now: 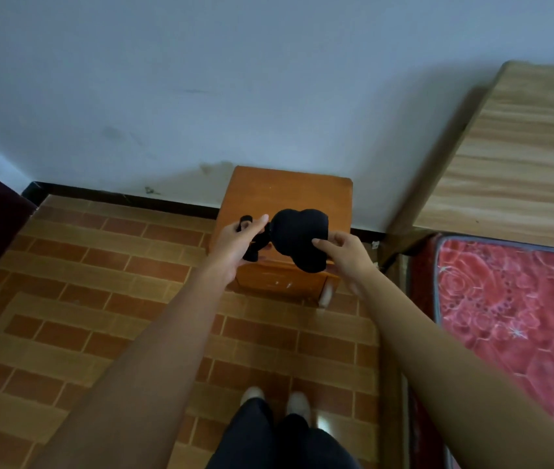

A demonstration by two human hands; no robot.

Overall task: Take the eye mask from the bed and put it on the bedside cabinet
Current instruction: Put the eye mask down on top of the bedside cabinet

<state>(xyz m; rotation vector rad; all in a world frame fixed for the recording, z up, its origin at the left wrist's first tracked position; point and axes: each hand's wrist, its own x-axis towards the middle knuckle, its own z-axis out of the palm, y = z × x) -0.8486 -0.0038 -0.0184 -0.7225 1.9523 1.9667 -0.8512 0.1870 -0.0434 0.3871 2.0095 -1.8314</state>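
Hands out front, both on black eye mask (299,240), held up in the air over orange wooden bedside cabinet (289,194). Mask not yet on cabinet top; can't tell how far above it sits. Left hand (235,245) closed round the bunched strap (251,242) at mask's left end, thumb tip up near the padded part. Right hand (345,252) pinches the padded cup's right edge betw. thumb and fingers. Cabinet stands vs. pale wall (201,79), w/ drawer front facing the person. Bed (519,316) w/ red floral cover to the right, light wood headboard (522,147) behind it, just beside cabinet. Floor (65,299) is brick-pattern tile, orange and tan. Dark trousers and pale shoes (275,401) at bottom centre.
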